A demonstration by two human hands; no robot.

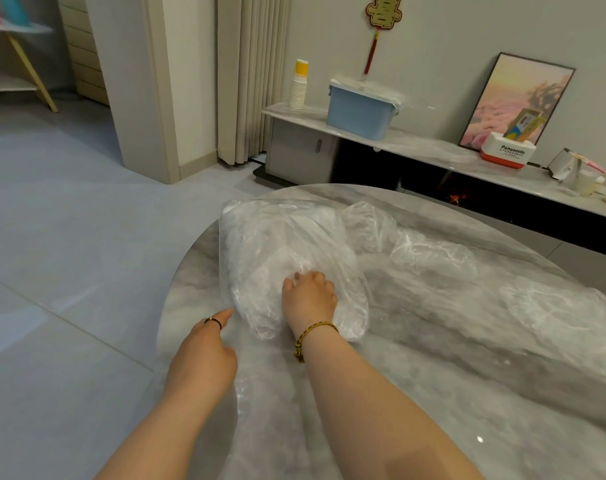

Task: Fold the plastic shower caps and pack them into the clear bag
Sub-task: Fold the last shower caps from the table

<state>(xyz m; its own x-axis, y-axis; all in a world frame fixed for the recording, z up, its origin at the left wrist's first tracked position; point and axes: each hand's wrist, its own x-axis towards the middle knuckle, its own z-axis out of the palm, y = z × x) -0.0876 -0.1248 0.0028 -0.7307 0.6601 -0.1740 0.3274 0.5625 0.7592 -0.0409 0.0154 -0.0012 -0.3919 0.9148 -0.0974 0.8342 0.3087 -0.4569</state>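
Room: grey tiled floor runs wide open off to the left. A low TV cabinet sits behind, carrying a blue box and stacked paper cups.
Worktop: round marble worktop, with its left rim close beside the bag.
Clear bag: the stuffed clear bag lies left of centre.
Shower caps: loose shower caps are crumpled in a row to the bag's right, reaching the frame edge.
Right hand: right hand is on the bag's near end, fingers curled down into the plastic. Looks like they're gripping a wad.
Left hand: left hand has its index straight at the bag's near-left corner, the rest loosely curled, holding nothing.
Hard to see: fingertips are buried, so can't tell if the right hand is inside the mouth or on top.
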